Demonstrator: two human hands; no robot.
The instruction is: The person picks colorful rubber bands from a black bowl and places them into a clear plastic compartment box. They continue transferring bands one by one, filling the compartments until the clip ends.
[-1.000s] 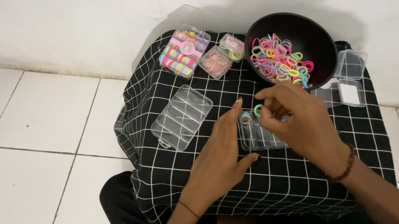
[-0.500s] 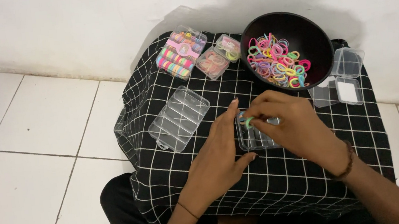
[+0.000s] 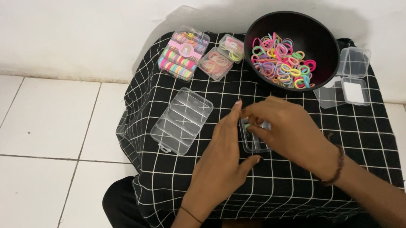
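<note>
Right hand fingertips pinched together over the small clear plastic compartment box at frame centre; they seem to press a pale green elastic hair band in, though the band is mostly hidden. Left hand lies flat and open-fingered against the box's left side, thumb under its lower edge, bracing it and grasping nothing.

Step in hand, as I judge it: loading bands into that box. Next move likely calls for a reach up-right to the round black bowl of mixed coloured hair bands, picking just one from a tangled pile.

Outward: a larger empty clear divided organiser box sits left of the hands, apart from them. Upper centre: a filled clear case of striped coloured bands and two small filled clear boxes, close together. Upper right: small clear square boxes, just beside the bowl.

All rests on a black cloth with white grid draped over a low stand. Bowl overhangs the cloth's back edge near the white wall. Open path between hands and bowl; white tiled floor at left.
</note>
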